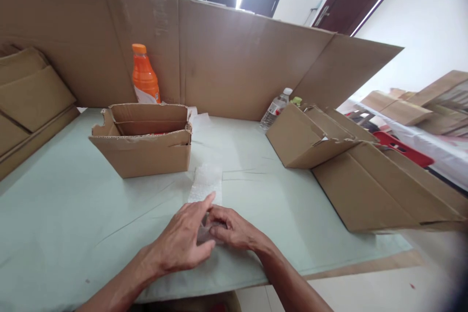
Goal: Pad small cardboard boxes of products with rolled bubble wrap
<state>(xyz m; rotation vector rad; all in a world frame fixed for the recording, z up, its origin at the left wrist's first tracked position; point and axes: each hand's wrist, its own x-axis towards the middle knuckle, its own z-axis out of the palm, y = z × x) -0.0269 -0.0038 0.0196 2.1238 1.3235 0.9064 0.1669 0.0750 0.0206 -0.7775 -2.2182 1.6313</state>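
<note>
A strip of white bubble wrap [206, 183] lies on the table and runs toward me, its near end between my hands. My left hand [185, 236] is at the left of this end, thumb and fingers spread apart. From the right, my right hand [234, 228] curls its fingers and thumb around the crumpled, see-through near end. Whether something lies inside the wrap is hidden by my fingers.
An open cardboard box [157, 153] stands beyond my left hand, an orange bottle [145, 75] behind it. At right are more cardboard boxes [300, 136] and a clear water bottle [275, 109]. A tall cardboard panel [234, 58] closes off the table's back.
</note>
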